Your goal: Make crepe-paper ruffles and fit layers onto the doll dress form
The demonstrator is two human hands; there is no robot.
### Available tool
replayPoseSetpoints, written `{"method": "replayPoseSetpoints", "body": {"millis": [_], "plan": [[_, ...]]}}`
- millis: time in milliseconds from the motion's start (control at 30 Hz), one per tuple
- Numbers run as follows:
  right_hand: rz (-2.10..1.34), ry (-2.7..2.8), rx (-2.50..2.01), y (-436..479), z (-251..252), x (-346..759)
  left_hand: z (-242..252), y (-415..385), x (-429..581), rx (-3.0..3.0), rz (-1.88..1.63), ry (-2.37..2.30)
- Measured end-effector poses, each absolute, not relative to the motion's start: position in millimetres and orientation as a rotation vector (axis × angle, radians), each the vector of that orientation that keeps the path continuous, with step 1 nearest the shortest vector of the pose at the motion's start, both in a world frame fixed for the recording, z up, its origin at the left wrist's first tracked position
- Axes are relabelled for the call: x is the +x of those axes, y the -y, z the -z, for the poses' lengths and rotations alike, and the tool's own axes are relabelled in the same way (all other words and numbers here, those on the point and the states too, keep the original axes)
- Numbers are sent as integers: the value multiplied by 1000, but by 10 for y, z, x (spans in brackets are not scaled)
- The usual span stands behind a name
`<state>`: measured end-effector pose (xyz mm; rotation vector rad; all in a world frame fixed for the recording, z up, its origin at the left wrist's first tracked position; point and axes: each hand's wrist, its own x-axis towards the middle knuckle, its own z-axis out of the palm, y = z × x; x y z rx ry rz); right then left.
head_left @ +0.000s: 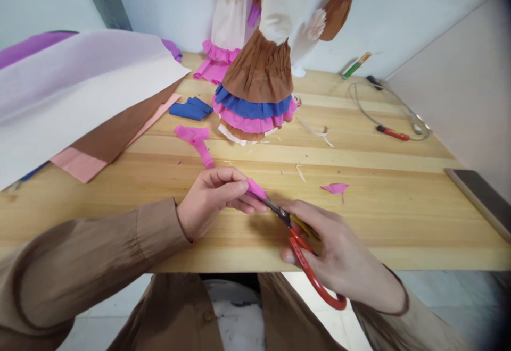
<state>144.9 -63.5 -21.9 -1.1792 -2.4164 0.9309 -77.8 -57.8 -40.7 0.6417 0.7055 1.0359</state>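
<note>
Right hand [333, 250] first: yours is wrapped round the red handles of the scissors [283, 215], one loop swinging out past the table's near edge. And here's your left hand [217, 197], just ahead, thumb and fingers pinched on a strip [257, 189] of pink! That strip sits over the near part of the table [379, 234], right between your two hands, and the blades point left and reach it; whether they've bitten through, you can't tell from here.

Out to your right, a phone [481, 197] lies flat by the table's side edge, with a pink scrap [335, 187] between it and your hands. Beyond your left hand, a crumpled pink ribbon [194, 137], then a folded blue piece [190, 109] just behind it. Big sheets [91, 101] in white, purple, brown and pink fill the left side.

Further on, centre stage, stands the dress [259, 69], its skirt tiered in brown, blue and pink! Right of it, a cable [359, 103] loops by a red-and-black handle [393, 133]. At the back, a green tool [356, 66] leans near the wall [167, 0], and left of centre there's a second dress [229, 26], white with pink frills.
</note>
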Motion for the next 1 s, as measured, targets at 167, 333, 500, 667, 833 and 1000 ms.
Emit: {"method": "replayPoseSetpoints", "body": {"millis": [167,333,500,667,833,1000], "plan": [[-911,2425,-1143,617,189,1434,416,579,-780,636,-1036,-671],[-848,2426,-1089,616,214,1449,426,580,-780,632,-1035,-651],[-760,2431,-1031,615,284,1482,421,575,-777,627,-1033,-665],[-717,2436,-1020,605,296,1483,422,576,-778,628,-1030,-677],[-734,2424,-1044,595,313,1480,426,581,-778,618,-1039,-675],[-762,2391,-1078,593,355,1491,438,569,-784,635,-1040,-662]]}}
